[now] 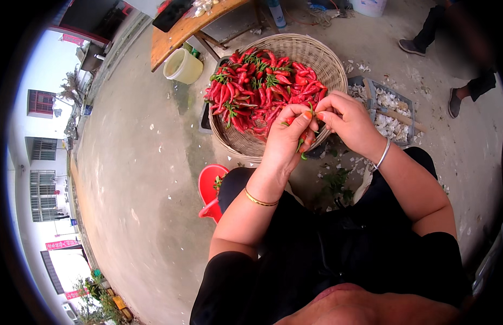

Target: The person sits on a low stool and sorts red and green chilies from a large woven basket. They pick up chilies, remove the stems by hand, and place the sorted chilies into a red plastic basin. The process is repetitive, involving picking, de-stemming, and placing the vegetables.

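My left hand (290, 132) is closed around several red chili peppers (303, 140) with green stems, some poking out below its fingers. Fingertips of my right hand (344, 120) pinch at a green chili stem (311, 107), meeting the left thumb and forefinger. Both hands are over the near right rim of a round wicker basket (324, 53). Many red chili peppers (261, 81), some in bunches with green stems, lie in this basket. What is inside the left palm is partly hidden.
A red plastic scoop or basin (206, 183) stands by my left knee. Beyond the basket are a pale bucket (183, 67) and a wooden table (194, 25). A grey crate (411, 122) with white, papery scraps sits at the right, near another person's shoes (411, 46). Leaves (336, 183) lie between my feet.
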A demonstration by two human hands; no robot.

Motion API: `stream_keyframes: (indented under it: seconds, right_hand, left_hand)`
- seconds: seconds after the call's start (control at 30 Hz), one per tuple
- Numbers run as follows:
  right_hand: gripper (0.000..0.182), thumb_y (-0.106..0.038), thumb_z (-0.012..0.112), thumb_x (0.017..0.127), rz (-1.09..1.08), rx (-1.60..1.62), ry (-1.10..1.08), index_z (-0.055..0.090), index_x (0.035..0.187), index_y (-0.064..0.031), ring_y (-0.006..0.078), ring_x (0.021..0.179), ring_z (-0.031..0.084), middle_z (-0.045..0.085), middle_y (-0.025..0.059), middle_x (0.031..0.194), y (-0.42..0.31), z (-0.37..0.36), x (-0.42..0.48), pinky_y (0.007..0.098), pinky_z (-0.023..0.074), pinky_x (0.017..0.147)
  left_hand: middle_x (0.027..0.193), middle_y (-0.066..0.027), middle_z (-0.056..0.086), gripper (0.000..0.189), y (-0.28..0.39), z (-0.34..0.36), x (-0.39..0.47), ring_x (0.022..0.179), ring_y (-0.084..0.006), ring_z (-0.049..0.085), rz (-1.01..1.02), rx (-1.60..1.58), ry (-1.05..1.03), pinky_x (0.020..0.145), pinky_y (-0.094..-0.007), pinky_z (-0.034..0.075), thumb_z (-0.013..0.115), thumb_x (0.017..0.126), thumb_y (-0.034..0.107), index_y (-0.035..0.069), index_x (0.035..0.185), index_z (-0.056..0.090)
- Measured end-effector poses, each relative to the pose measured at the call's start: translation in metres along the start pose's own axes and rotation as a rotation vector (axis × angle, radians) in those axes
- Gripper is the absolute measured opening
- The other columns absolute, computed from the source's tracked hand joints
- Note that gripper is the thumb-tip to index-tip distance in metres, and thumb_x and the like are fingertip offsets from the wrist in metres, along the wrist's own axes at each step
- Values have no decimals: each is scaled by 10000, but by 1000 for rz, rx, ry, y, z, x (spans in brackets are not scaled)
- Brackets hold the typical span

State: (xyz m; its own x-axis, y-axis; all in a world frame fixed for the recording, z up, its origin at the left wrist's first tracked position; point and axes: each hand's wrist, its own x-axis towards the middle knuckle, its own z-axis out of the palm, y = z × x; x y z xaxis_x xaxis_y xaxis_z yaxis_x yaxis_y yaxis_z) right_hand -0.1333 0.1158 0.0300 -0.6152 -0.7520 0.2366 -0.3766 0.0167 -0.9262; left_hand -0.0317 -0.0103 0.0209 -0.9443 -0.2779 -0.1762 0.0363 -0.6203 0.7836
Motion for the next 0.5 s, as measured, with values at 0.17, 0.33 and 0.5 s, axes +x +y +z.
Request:
stream_keyframes:
  seconds: [0.17,0.33,0.5]
  right_hand:
    - [67,-27,542,780,-68,-63,22,549,844,-8,148,714,519,532,67,823,-4,-2,0,267,423,632]
    - [107,-68,486,862,10,426,0,514,956,-24,88,783,527,571,55,1011,1,-11,5,216,438,655]
    - [116,-98,472,879,179,696,-124,490,961,-18,125,771,587,593,89,921,0,-20,4,210,450,608]
  left_hand:
    - [744,-88,569,137,0,3,-3,496,-116,456,4,26,12,375,-198,302,475,894,159,51,971,511]
    - [838,-107,573,193,2,-5,-4,668,-158,504,-107,-282,36,517,-238,389,452,880,156,27,1004,526]
    - [898,-120,559,179,2,-16,1,828,-214,519,-83,-472,65,741,-296,446,463,831,43,-4,991,528]
